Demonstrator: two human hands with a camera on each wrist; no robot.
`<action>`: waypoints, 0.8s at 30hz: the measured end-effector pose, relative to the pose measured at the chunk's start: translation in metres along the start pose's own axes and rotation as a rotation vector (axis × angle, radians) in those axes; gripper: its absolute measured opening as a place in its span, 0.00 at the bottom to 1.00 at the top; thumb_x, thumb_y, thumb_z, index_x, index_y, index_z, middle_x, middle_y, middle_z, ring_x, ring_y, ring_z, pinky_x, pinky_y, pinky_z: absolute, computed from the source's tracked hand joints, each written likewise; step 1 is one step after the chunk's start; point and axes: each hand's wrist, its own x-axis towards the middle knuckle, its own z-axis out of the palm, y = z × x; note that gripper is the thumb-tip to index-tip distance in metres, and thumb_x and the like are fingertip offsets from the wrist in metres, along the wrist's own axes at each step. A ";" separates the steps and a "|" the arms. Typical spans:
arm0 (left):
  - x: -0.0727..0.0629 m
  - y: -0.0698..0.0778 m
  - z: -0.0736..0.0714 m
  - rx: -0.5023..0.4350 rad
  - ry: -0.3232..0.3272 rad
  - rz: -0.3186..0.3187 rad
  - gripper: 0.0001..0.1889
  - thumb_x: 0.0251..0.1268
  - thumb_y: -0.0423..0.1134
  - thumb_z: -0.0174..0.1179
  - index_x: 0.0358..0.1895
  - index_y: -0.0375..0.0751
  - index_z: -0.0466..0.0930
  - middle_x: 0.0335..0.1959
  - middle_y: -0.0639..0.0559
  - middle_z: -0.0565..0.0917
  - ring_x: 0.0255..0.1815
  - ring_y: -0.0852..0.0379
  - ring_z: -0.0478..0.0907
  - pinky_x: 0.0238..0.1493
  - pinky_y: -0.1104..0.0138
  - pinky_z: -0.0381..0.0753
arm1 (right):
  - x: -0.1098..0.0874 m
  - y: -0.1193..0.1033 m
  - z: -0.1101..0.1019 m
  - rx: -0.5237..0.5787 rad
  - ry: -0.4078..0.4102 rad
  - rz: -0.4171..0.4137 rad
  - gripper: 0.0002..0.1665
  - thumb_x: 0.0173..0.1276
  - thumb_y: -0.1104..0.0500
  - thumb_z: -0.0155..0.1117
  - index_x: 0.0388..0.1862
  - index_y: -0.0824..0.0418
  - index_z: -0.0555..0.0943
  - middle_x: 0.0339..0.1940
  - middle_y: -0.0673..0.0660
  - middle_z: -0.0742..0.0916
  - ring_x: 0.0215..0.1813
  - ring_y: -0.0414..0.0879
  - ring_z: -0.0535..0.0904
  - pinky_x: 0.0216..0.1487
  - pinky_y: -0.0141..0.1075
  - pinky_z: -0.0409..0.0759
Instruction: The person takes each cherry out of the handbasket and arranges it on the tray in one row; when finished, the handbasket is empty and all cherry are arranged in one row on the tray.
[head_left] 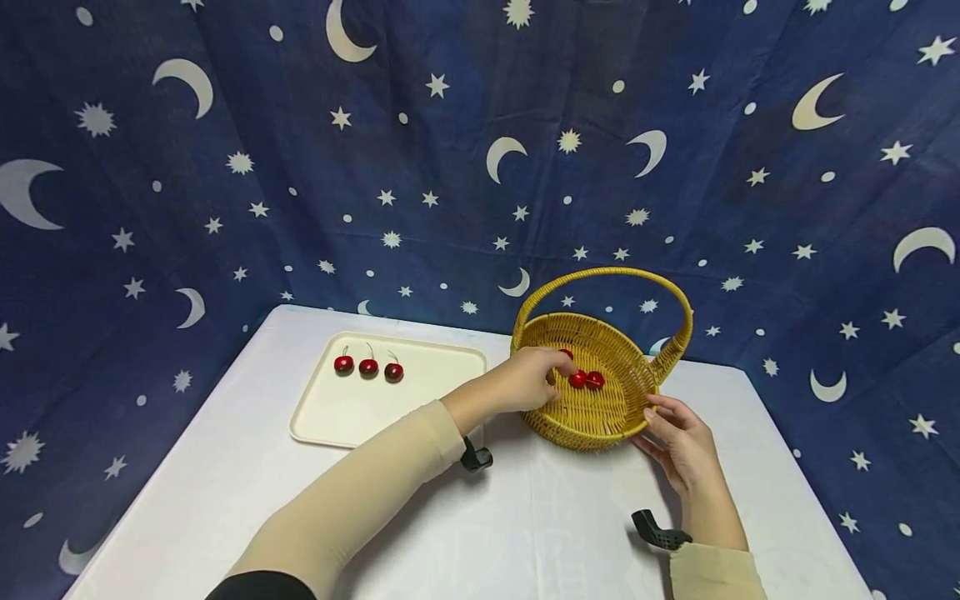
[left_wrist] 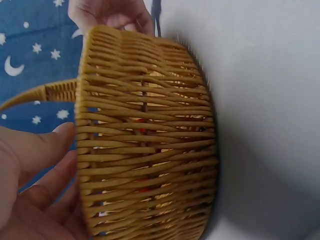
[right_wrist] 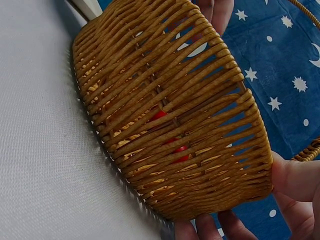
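Note:
A yellow-brown wicker basket [head_left: 630, 425] with a tall arched handle stands on the white table. Inside it lie red cherries [head_left: 595, 380]; one is partly hidden behind my left fingers. My left hand [head_left: 525, 379] reaches over the basket's near-left rim, fingers bent loosely beside the cherries. In the left wrist view a gap shows between its thumb [left_wrist: 47, 145] and fingers, and the weave hides the fingertips. At the basket's right side, my right hand [head_left: 686, 442] grips the rim, thumb on top and fingers [right_wrist: 232, 227] beneath the wall.
Left of the basket lies a cream rectangular tray [head_left: 315, 417]. Three dark red cherries [head_left: 368, 367] with stems sit in a row on it. A dark blue curtain [head_left: 450, 167] with moons and stars hangs behind the white tablecloth [head_left: 555, 533].

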 end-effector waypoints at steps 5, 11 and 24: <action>0.017 -0.003 0.009 -0.033 -0.037 -0.035 0.23 0.68 0.32 0.73 0.66 0.42 0.84 0.63 0.49 0.88 0.62 0.53 0.84 0.66 0.64 0.82 | 0.000 0.001 0.000 -0.007 -0.007 0.005 0.24 0.79 0.57 0.69 0.71 0.54 0.80 0.52 0.43 0.85 0.53 0.39 0.86 0.55 0.40 0.90; 0.039 -0.003 0.016 -0.044 -0.108 -0.075 0.26 0.69 0.31 0.72 0.70 0.43 0.82 0.67 0.48 0.86 0.73 0.51 0.80 0.76 0.61 0.76 | 0.000 -0.001 -0.001 -0.011 0.005 0.002 0.23 0.79 0.56 0.68 0.70 0.54 0.80 0.49 0.41 0.85 0.53 0.38 0.86 0.54 0.38 0.90; 0.063 -0.011 0.028 -0.032 -0.232 -0.118 0.28 0.67 0.27 0.69 0.69 0.50 0.85 0.68 0.51 0.85 0.63 0.55 0.79 0.69 0.69 0.75 | 0.000 -0.001 0.001 0.019 0.007 -0.004 0.22 0.79 0.56 0.69 0.69 0.55 0.81 0.50 0.42 0.85 0.52 0.39 0.85 0.52 0.38 0.91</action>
